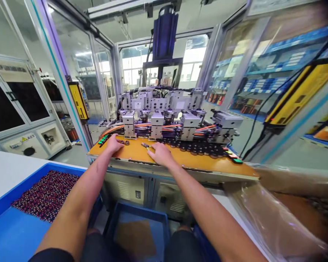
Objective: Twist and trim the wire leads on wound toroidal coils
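My left hand (pixel 114 145) rests at the left of the orange-brown worktop (pixel 136 154), its visible fingers apart. Beside its fingertips lie small dark round parts (pixel 127 142). Near the middle of the worktop, my right hand (pixel 161 155) is closed around a small pliers-like tool (pixel 145 145) with a metal tip and a yellow-green handle. The tip points left, towards the round parts. Behind both hands stands a machine with several metal blocks (pixel 156 125). A cluster of dark round pieces (pixel 196 147) lies to the right of my right hand.
A blue tray (pixel 47 165) with many small dark red parts stands at lower left. Below the worktop is another blue bin (pixel 142 207) with cardboard inside. Green buttons sit at both worktop ends. Yellow sensor bars (pixel 78 100) flank the frame. A plastic-lined box (pixel 265 203) stands at right.
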